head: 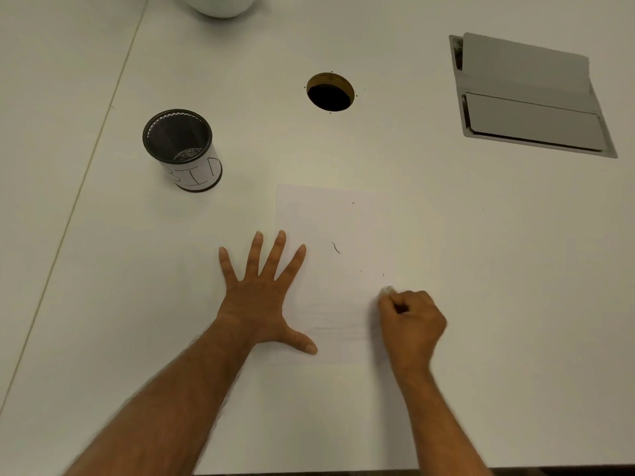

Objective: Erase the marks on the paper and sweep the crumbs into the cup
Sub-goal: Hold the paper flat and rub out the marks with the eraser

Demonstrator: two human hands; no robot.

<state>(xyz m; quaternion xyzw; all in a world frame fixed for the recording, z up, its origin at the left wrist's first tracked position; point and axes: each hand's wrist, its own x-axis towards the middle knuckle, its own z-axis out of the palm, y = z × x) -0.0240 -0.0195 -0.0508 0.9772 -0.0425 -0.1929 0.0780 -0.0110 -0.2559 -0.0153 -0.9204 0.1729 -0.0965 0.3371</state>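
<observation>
Left hand (260,297) flat on paper (347,228), right hand (410,319) grip around eraser (387,290); cup (184,151) apart.

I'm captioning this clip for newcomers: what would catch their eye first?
The left hand pressed flat, fingers spread, on the left edge of the paper, while the right hand grips a white eraser against it. Behind, left, stands a black mesh cup labelled BIN.

Office, desk cable hole (330,92), socket flap (529,97)
</observation>
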